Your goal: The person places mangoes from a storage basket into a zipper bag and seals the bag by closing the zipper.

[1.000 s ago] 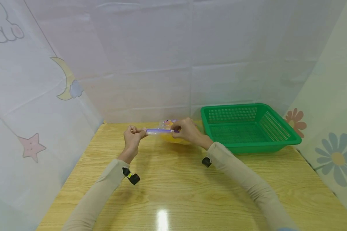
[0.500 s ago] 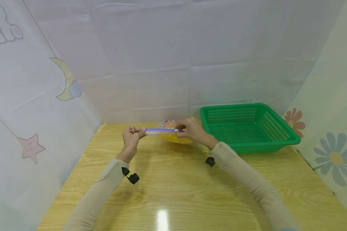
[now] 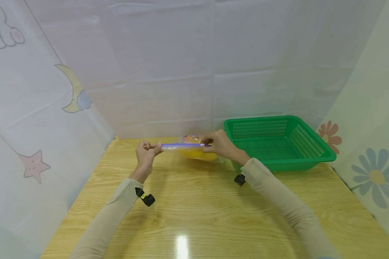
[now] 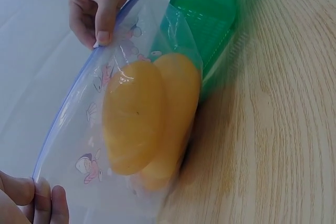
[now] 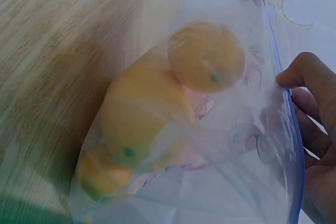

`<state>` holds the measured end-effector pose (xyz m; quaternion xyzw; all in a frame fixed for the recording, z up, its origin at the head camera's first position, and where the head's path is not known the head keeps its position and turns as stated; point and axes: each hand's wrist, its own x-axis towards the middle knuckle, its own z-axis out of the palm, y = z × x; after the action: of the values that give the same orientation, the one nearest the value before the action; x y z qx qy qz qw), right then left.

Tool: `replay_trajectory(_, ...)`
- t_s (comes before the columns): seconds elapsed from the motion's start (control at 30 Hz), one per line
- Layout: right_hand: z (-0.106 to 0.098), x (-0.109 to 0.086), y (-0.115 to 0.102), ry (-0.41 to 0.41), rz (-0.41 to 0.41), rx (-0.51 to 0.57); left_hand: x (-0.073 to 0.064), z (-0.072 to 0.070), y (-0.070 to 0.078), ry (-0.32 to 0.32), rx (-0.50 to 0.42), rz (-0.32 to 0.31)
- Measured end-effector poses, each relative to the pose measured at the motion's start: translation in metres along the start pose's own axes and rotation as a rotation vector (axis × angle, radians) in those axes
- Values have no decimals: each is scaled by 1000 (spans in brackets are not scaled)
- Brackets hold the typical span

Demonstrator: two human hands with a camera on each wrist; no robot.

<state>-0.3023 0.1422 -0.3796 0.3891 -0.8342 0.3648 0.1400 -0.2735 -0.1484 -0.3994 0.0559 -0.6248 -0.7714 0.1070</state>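
Observation:
A clear zip bag (image 3: 171, 147) with a purple-blue closure strip stretches between both hands above the table. Its left end is pinched by the left hand (image 3: 145, 157). Farther right along the strip, the right hand (image 3: 223, 145) pinches a small white slider (image 3: 202, 144) between thumb and fingers. Inside the bag, several yellow-orange fruits lie at the bottom, including long mango-like ones (image 4: 134, 119) in the left wrist view and a round one (image 5: 206, 56) with a green stem spot in the right wrist view. Small cartoon figures (image 4: 88, 167) are printed on the bag.
A green plastic basket (image 3: 288, 165) with slotted walls stands at the back right, close beside the right hand. The wooden table (image 3: 194, 201) meets a pale cloth backdrop (image 3: 165, 72) behind the bag.
The right hand has moved right along the strip with the slider, leaving more of the purple strip showing. The left hand keeps its pinch on the left end, shifting very slightly left.

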Motion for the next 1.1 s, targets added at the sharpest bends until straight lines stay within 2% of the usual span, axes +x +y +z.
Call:
replay_trajectory(0.17, -4, -2, 4, -10, 14, -6, 0, 0, 0, -2, -2, -4)
replay_trajectory(0.4, -10, -4, 8, -8, -15, -6, 0, 2, 0, -3, 9, 0)
replay_trajectory(0.8, -16, -9, 18, 41, -113, -46, -1, 1, 2, 4, 7, 9)
replay_trajectory(1.1, -20, -14, 19, 87, -169, -74, -1, 3, 4, 10, 11, -10)
